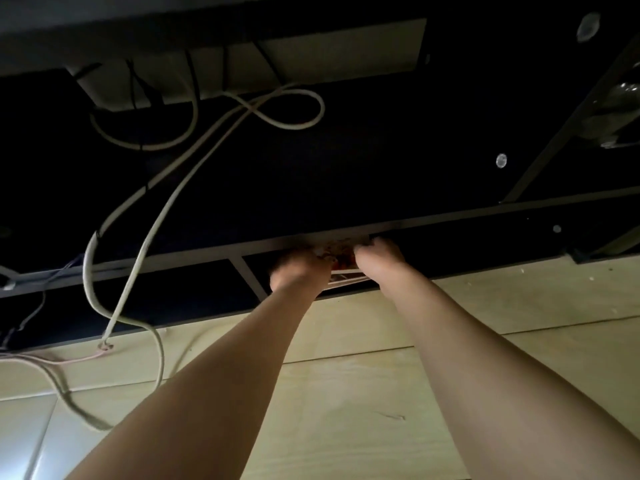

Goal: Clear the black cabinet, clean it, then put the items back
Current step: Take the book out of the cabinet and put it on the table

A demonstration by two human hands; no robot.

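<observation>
The black cabinet fills the upper view in front of you, standing on a pale wooden floor. White cables loop down its left side onto the floor. At its low shelf opening your left hand and right hand have fingers curled around a pale, red-marked bundle (too blurred to identify), at the shelf's front edge.

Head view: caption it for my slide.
Left hand and right hand grip a flat item inside the black cabinet.
</observation>
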